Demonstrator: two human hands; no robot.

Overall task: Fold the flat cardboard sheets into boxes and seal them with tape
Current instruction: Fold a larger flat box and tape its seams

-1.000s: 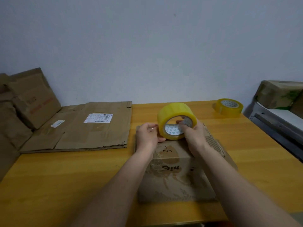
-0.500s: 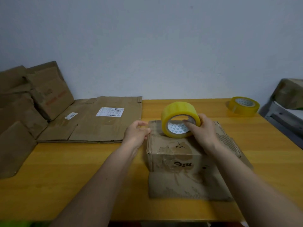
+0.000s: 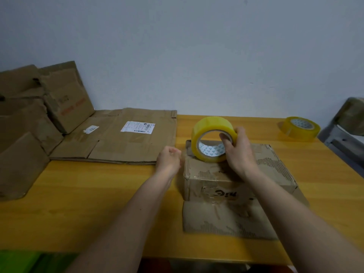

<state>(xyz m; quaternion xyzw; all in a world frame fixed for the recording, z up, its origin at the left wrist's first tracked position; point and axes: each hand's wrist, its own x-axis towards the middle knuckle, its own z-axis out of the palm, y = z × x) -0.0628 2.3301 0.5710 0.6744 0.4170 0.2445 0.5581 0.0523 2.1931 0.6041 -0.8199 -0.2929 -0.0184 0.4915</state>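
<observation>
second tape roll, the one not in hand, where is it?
In the head view the spare tape roll lies flat at the table's far right, near the back edge, apart from the box and right hand.

My right hand point(image 3: 239, 152) grips a tape roll point(image 3: 211, 140) — fingers hooked through its core. My left hand point(image 3: 169, 159) hangs beside it, fingers loosely curled.

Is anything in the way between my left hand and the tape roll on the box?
Nothing visible. The left hand sits just left of the box, with open space up to the tape roll that the right hand holds.
</observation>
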